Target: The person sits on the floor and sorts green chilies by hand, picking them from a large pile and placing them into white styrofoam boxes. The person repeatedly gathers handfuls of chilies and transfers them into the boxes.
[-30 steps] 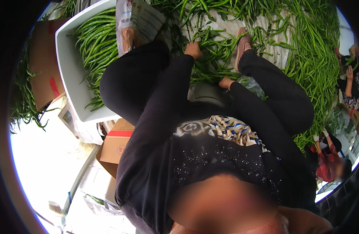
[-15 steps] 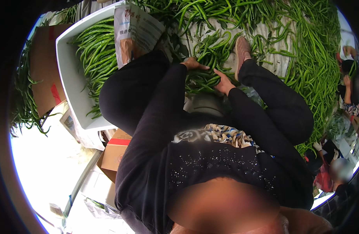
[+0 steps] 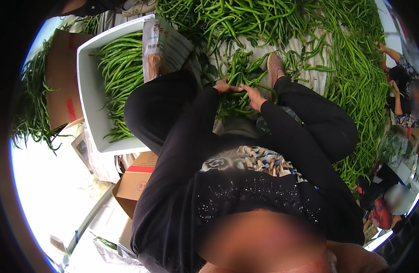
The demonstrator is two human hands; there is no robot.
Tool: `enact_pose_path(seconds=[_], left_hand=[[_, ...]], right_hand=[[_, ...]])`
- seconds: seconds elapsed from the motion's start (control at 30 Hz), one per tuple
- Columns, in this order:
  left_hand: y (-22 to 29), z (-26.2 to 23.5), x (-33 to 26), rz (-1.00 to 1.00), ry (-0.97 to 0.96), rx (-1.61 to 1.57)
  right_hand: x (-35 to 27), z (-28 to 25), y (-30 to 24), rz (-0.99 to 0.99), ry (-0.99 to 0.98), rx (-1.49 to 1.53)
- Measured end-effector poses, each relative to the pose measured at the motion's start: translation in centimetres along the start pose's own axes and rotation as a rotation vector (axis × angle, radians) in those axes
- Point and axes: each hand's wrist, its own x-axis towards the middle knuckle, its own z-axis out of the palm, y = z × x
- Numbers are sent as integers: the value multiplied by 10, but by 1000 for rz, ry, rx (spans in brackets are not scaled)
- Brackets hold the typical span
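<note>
Long green chili peppers (image 3: 236, 108) lie in a small heap between my bent legs, in front of my body. My left hand (image 3: 226, 86) is at the left of this heap, its fingers closed over some chili peppers. From the right, my right hand (image 3: 254, 97) meets it, thumb and fingers closed on chili peppers too. The fingertips of both hands nearly touch. How many peppers each holds is hidden by the hands. To the left stands a white foam box (image 3: 88, 98) holding neatly laid green chili peppers (image 3: 123, 73), with printed paper (image 3: 166, 43) over its right edge.
My foot in a patterned sock (image 3: 275, 66) rests right of the heap. Loose chili peppers (image 3: 355, 91) cover the pale sheet ahead and at right. Cardboard boxes (image 3: 134, 179) stand at left. Other people (image 3: 403, 91) work at the far right; a shoe (image 3: 139, 7) shows at the top.
My hands have come closer together, the right moving left to meet the left. The view has shifted slightly. At the top left, another person's limb and a shoe have come into view.
</note>
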Motion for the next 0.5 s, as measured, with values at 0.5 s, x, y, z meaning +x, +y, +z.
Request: enact_pose_path(seconds=[0.5], left_hand=[[87,53,-127,409,15,-265]], right_hand=[[-173,10,-69,-603,-130,-271]])
